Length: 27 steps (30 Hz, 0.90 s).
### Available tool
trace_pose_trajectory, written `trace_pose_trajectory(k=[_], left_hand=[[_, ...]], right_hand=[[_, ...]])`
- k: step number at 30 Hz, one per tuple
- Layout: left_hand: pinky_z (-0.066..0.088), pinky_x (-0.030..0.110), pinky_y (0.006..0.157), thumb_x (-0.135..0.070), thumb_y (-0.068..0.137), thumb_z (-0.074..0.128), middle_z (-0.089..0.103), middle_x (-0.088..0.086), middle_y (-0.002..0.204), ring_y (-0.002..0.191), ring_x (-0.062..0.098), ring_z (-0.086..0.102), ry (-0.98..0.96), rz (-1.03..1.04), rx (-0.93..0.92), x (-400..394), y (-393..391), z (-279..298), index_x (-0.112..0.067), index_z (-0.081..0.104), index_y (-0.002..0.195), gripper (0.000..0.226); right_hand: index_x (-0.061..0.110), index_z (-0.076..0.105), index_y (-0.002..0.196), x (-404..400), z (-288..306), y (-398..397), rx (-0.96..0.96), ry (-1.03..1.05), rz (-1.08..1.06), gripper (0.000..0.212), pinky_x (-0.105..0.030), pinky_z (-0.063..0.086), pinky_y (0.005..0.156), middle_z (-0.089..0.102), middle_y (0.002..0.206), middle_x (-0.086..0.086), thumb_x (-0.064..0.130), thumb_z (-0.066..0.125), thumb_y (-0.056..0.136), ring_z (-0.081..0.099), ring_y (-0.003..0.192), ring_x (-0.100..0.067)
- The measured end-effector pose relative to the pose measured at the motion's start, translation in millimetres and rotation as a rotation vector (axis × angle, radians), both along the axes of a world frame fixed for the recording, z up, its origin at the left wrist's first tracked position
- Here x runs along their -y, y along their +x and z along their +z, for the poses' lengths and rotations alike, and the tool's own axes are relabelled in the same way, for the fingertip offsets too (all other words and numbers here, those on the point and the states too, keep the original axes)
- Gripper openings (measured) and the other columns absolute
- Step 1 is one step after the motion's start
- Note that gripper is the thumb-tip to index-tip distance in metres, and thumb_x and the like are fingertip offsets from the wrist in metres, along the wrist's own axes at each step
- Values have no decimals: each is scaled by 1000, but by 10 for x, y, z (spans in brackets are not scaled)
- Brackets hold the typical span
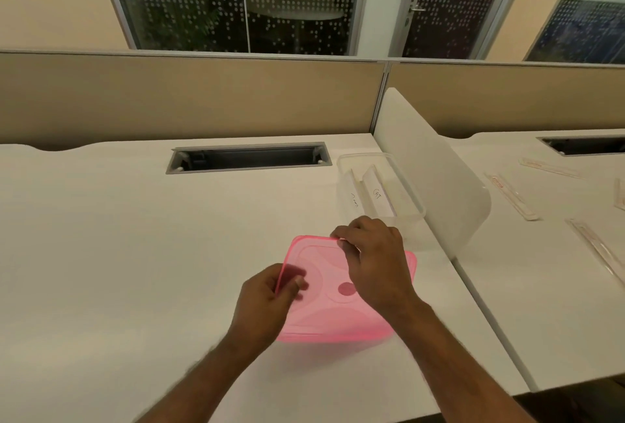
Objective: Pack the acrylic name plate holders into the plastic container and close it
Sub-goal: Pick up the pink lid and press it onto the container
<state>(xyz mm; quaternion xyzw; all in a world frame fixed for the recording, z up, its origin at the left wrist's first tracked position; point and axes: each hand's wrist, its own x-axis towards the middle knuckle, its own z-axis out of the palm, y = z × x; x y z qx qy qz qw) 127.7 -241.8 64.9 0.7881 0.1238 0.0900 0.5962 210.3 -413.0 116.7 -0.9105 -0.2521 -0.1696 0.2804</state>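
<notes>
right now the fingers of the right hand [373, 262] curl over the far edge of the pink lid [333, 318] and pinch it near its far corner, while the left hand [267, 299] grips the lid's left edge, thumb on top and fingers folded beneath, showing dimly through the translucent plastic. between them the lid is held tilted, its far side raised, over the white desk [135, 236]; whether its near edge touches the desk i cannot tell. just beyond the right hand sits the clear container [411, 196], open, beside the white divider [436, 182]. inside it two name plate holders [378, 196] lean upright side by side, each with a handwritten card. on the next desk, past the divider, lie several long clear strips [512, 197] with red print; whether they are more holders is too small to tell. judging by this, the packing looks done or nearly so, and the closing step is in hand. the next move calls for carrying the lid forward and to the right, levelling it over the container, lining up the corners with the rim, then pressing down along the edges until it seats. the upright holders may stand high enough to block the lid, so they might need laying flatter first.
</notes>
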Motion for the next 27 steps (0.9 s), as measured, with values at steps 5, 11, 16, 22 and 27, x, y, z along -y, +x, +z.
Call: trace_pose_trajectory(k=[5, 11, 16, 22, 27], left_hand=[[53, 15, 62, -7, 91, 65, 78, -3, 79, 66, 12, 71, -114, 120, 99, -199, -137, 125, -22, 75, 88, 19], [49, 7, 69, -4, 90, 66, 78, -11, 81, 78, 5, 72, -76, 197, 241, -474, -269, 258, -25, 76, 86, 23], [44, 5, 73, -7, 87, 71, 76, -14, 87, 84, 0, 68, 62, 160, 369, -619, -357, 367, -25, 77, 85, 20], [50, 20, 79, 8, 72, 62, 74, -7, 89, 96, 11, 62, 394, -54, 640, -700, -362, 471, -13, 79, 90, 32], [46, 19, 91, -4, 80, 57, 74, -11, 96, 107, 15, 58, 623, -131, 770, -763, -247, 456, -14, 79, 92, 27]], right_hand=[[24, 69, 107, -31, 46, -196, -52, 132, -10, 21, -33, 36, 86, 66, 103, 8, 25, 70, 87, 59, 101, -16], [27, 65, 109, 91, 28, -361, -251, 563, -157, 34, -22, 47, 80, 63, 108, 13, 47, 66, 82, 58, 106, -10], [22, 68, 94, 222, 5, -358, -626, 1000, -335, 30, -37, 51, 78, 65, 93, 1, 49, 59, 87, 60, 90, -22], [1, 64, 107, 348, -86, -231, -1162, 1204, -227, 68, -37, 53, 60, 65, 90, -15, 64, 52, 84, 63, 73, -30], [1, 67, 101, 354, -77, -100, -1211, 1257, -24, 47, -28, 46, 45, 65, 86, -11, 24, 81, 63, 58, 61, -19]])
